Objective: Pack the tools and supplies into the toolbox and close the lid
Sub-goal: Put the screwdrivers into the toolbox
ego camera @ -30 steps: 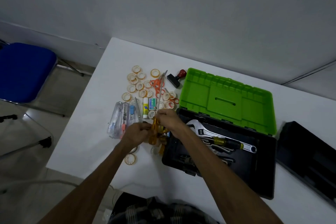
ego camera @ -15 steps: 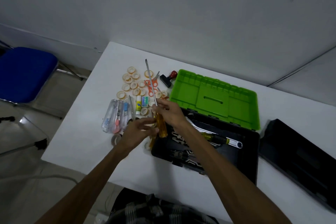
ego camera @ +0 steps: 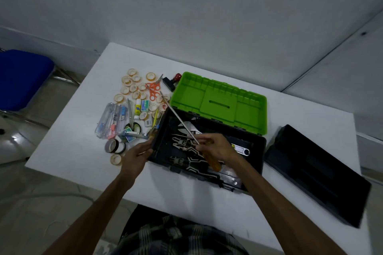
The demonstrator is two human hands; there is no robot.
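The toolbox (ego camera: 258,147) lies open on the white table, a black base with its green lid (ego camera: 219,103) folded back. My right hand (ego camera: 217,147) grips a long screwdriver (ego camera: 180,121) by its amber handle over the box, with the shaft pointing up-left across the rim. Fingers fairly straight, my left hand (ego camera: 136,152) touches the box's left wall. A short amber-handled screwdriver (ego camera: 153,131) lies just past its fingertips. Inside the box are a wrench (ego camera: 243,150) and pliers (ego camera: 182,143).
Left of the box lie several tape rolls (ego camera: 132,87), orange scissors (ego camera: 153,89), a glue stick (ego camera: 137,107), clear cases (ego camera: 109,122), dark tape (ego camera: 114,146) and a stamp (ego camera: 172,82). A black tray (ego camera: 317,172) sits at the right. A blue chair (ego camera: 20,76) stands beside the table.
My right hand lifted the long screwdriver out of the pile and carried it right, over the open box. My left hand let go of the handles and moved to the box's wall.
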